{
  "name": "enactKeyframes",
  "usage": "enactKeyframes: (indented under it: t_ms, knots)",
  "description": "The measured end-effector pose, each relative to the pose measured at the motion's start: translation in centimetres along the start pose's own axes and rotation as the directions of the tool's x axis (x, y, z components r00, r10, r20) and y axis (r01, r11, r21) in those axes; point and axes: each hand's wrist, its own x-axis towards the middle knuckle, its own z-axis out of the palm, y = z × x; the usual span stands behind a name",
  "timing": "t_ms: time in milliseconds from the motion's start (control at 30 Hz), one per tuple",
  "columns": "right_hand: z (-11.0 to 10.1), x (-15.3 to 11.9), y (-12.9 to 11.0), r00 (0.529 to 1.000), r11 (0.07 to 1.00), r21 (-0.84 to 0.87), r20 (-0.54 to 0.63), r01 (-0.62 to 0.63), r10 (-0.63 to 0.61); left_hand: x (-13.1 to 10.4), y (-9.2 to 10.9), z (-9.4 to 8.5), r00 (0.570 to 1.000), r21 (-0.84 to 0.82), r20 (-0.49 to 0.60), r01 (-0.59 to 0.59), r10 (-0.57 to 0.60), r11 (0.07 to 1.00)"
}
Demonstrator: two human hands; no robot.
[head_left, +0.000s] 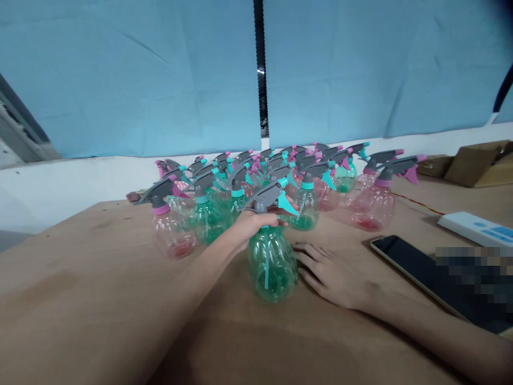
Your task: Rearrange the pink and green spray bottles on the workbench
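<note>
A green see-through spray bottle (pixel 274 267) with a grey head and teal trigger stands near the middle of the table, its nozzle toward the right. My left hand (pixel 256 222) is wrapped round its neck, just under the spray head; some fingers are hidden behind it. My right hand (pixel 326 272) rests on the table at the bottle's right side, fingers stretched out toward its lower part; I cannot tell whether they touch it. Behind my hands stand several more spray bottles, among them a pink one (pixel 174 235) on the left and another pink bottle (pixel 372 208) on the right.
A dark smartphone (pixel 425 278) lies on the wooden table (pixel 72 289) to the right. Beyond it are a white box (pixel 476 227) with blue marks, a thin red-yellow wire and an open cardboard box (pixel 476 166). Blue cloth (pixel 160 80) hangs at the back.
</note>
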Motion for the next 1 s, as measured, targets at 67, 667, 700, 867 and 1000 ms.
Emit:
enactKeyframes:
  t_ms: [67, 667, 700, 867, 1000]
  knots:
    - [0.03, -0.01, 0.03, 1.0, 1.0, -0.003, 0.004, -0.001, 0.001, -0.01, 0.03, -0.08, 1.0, -0.005, 0.004, -0.004, 0.004, 1.0]
    - [-0.13, 0.01, -0.15, 1.0, 1.0, -0.009, 0.002, -0.012, 0.012, 0.16, -0.01, -0.07, 0.986, 0.025, -0.167, -0.024, 0.028, 0.999]
    - [-0.14, 0.02, -0.14, 1.0, 1.0, -0.009, 0.005, -0.011, 0.011, 0.14, 0.01, -0.11, 0.988, 0.01, -0.153, -0.028, 0.029, 1.0]
    - [-0.23, 0.03, -0.08, 0.999, 1.0, -0.004, 0.038, -0.012, 0.012, -0.2, 0.16, -0.1, 0.988, -0.017, -0.148, -0.054, 0.051, 0.998]
    - [-0.13, 0.07, -0.07, 0.999, 1.0, 0.017, 0.032, -0.02, 0.019, -0.2, 0.24, -0.02, 0.99, -0.02, -0.135, -0.033, 0.03, 0.999]
